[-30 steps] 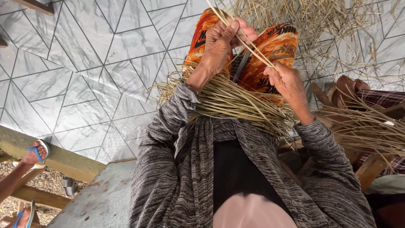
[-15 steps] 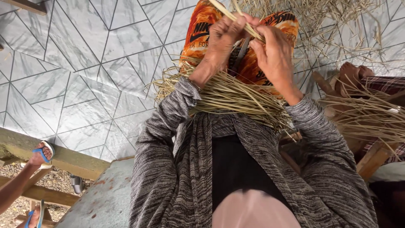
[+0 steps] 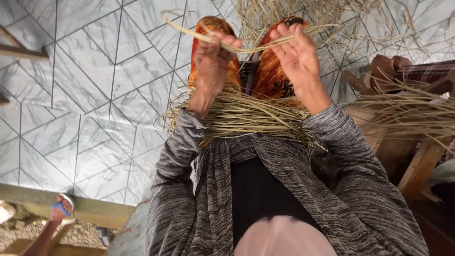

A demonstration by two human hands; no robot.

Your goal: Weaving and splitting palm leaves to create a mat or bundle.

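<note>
My left hand [image 3: 212, 60] and my right hand [image 3: 297, 56] are raised over my lap, each pinching an end of a thin pale straw strip [image 3: 251, 47] stretched sideways between them. A thick bundle of dry straw [image 3: 246, 116] lies across my thighs, just below both wrists. My legs wear orange patterned shorts [image 3: 272, 76]. Both arms are in grey knitted sleeves.
Loose straw scraps [image 3: 341, 19] litter the grey tiled floor [image 3: 85, 85] ahead. Another person's foot [image 3: 388, 66] and a second straw bundle [image 3: 412, 111] sit on a wooden bench at the right. A foot in a blue sandal [image 3: 60, 211] rests on a wooden beam at lower left.
My hands moved apart and the strip, earlier held slanting upward, now runs sideways between them. The view shifted slightly left and down.
</note>
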